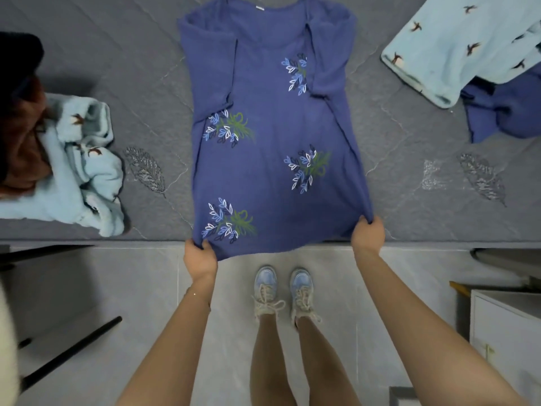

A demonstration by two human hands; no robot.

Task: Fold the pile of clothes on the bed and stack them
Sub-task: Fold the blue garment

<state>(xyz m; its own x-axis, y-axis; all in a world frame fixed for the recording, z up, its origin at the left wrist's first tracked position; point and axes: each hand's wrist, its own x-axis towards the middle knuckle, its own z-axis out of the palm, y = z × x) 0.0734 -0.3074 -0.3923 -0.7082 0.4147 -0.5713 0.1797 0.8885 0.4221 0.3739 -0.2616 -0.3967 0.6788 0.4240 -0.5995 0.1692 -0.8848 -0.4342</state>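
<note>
The fingers of the left hand (200, 257) curl under the near left corner of the hem with the thumb on top, pinching the cloth. The right hand (367, 233) pinches the near right corner the same way, closed over a small gather of fabric. Between them the hem of the blue top (269, 136) is drawn taut just past the edge of the bed (123, 68). The top is thin and matte, long and flaring toward the hem, printed with four sprigs of white, pale-blue and green leaves. It lies flat, neckline at the far end, both short sleeves folded in over the body. The bed cover is grey and quilted, with stitched leaf shapes. To the left sits a rumpled pale-blue fleece (87, 177) with small brown birds, touching a brown garment (23, 153). At the far right a second bird-print fleece (439, 48) overlaps a crumpled dark-blue piece (503, 115). Below, laced blue shoes (266, 285) stand on grey tiles.
</note>
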